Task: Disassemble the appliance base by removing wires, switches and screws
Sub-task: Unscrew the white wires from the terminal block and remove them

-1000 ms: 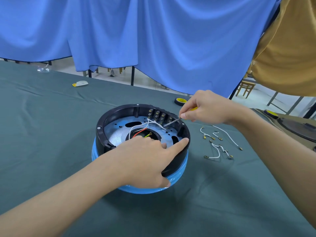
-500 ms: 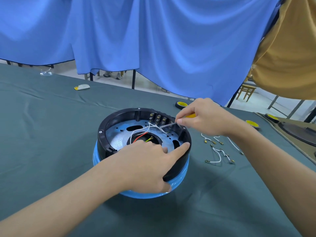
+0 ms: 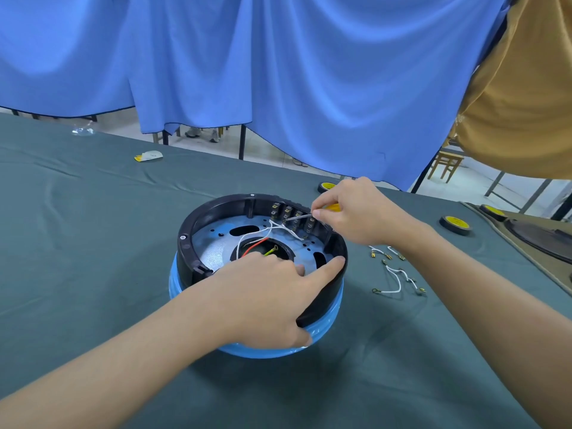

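The round appliance base (image 3: 185, 243), black rim over a blue shell, sits upside down on the green table cloth. Inside it lie white wires (image 3: 278, 229), a red wire (image 3: 255, 246) and a yellow-green wire (image 3: 270, 251). A row of switches (image 3: 292, 213) lines the far inner wall. My left hand (image 3: 266, 298) grips the near rim, thumb on the blue shell and index finger stretched along the right rim. My right hand (image 3: 353, 212) holds a yellow-handled screwdriver (image 3: 297, 215) whose metal tip points at the switches.
Several loose white wires with terminals (image 3: 394, 274) lie on the cloth right of the base. Black-and-yellow wheels (image 3: 455, 224) and a tan appliance part (image 3: 541, 239) sit at the far right. A small wrapper (image 3: 148, 156) lies far left. Blue cloth hangs behind.
My right hand has shifted the screwdriver tip slightly left along the switch row. My left hand keeps its grip on the rim.
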The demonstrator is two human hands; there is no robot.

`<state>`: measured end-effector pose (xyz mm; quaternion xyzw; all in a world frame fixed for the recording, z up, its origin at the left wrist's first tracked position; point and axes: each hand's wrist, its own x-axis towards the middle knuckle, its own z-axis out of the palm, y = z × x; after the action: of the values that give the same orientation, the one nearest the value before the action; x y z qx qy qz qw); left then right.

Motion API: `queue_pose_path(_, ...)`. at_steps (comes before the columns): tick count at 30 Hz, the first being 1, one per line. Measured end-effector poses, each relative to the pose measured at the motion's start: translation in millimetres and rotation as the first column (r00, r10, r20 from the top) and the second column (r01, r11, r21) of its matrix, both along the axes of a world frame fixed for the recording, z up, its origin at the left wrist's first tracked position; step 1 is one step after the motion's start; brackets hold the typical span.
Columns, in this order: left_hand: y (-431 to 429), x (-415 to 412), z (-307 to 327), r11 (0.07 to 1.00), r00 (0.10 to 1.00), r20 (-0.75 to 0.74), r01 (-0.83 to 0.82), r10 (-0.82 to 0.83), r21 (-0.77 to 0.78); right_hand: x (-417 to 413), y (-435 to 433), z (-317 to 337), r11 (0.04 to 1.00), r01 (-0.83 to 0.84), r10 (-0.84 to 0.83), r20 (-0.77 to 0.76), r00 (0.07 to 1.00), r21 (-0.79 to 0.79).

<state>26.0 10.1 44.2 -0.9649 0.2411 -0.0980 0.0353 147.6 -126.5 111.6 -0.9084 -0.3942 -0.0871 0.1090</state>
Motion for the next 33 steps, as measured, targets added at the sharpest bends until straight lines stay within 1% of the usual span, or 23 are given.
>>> queue_pose_path(4,-1,1,0,1.000,1.000,-0.001,0.000,0.000,0.000,2,1,-2,0.999,-0.010,0.011,0.034,0.999,-0.032)
queue_pose_path(6,-1,1,0,1.000,1.000,0.004,0.001,-0.001,-0.008,-1,2,-4,0.997,-0.034,0.040,0.090,0.995,-0.065)
queue_pose_path(7,0,1,0,1.000,1.000,0.006,0.002,-0.002,-0.014,-3,3,-5,0.993,-0.046,0.060,0.134,0.989,-0.106)
queue_pose_path(10,-1,0,-1,0.999,1.000,0.012,0.007,-0.007,-0.032,-13,6,-9,0.953,-0.033,0.115,0.260,0.959,-0.300)
queue_pose_path(15,-1,1,-1,1.000,1.000,0.015,0.009,-0.009,-0.022,-15,16,-2,0.944,-0.020,0.107,0.250,0.962,-0.329)
queue_pose_path(16,-1,1,-1,1.000,1.000,0.015,0.007,-0.007,-0.018,-12,17,2,0.944,-0.033,0.113,0.227,0.967,-0.327)
queue_pose_path(18,0,1,-1,1.000,1.000,0.013,0.008,-0.008,-0.006,1,16,10,0.974,-0.050,0.076,0.109,0.991,-0.222)
queue_pose_path(20,0,1,0,1.000,1.000,0.008,0.010,-0.010,0.002,14,11,18,0.993,-0.011,0.007,-0.037,0.999,-0.115)
queue_pose_path(23,0,1,0,1.000,1.000,0.004,0.008,-0.008,0.015,27,5,23,0.998,0.059,-0.063,-0.276,0.959,-0.024)
queue_pose_path(24,0,1,0,1.000,1.000,0.003,0.008,-0.008,0.020,29,4,23,0.997,0.071,-0.072,-0.316,0.946,-0.013)
queue_pose_path(25,0,1,0,1.000,1.000,0.003,0.008,-0.008,0.022,30,5,23,0.997,0.078,-0.076,-0.322,0.944,-0.006)
queue_pose_path(26,0,0,0,1.000,1.000,0.002,0.008,-0.008,0.018,30,5,22,0.997,0.081,-0.079,-0.299,0.951,-0.006)
queue_pose_path(29,-1,0,0,1.000,1.000,0.002,0.010,-0.010,0.002,20,6,19,0.997,0.051,-0.058,-0.153,0.986,-0.049)
queue_pose_path(31,-1,0,-1,1.000,1.000,0.006,0.011,-0.011,-0.007,10,8,14,0.993,0.008,-0.010,-0.016,1.000,-0.115)
queue_pose_path(33,-1,1,-1,1.000,1.000,0.017,0.011,-0.010,-0.011,1,12,8,0.982,-0.017,0.039,0.114,0.993,-0.189)
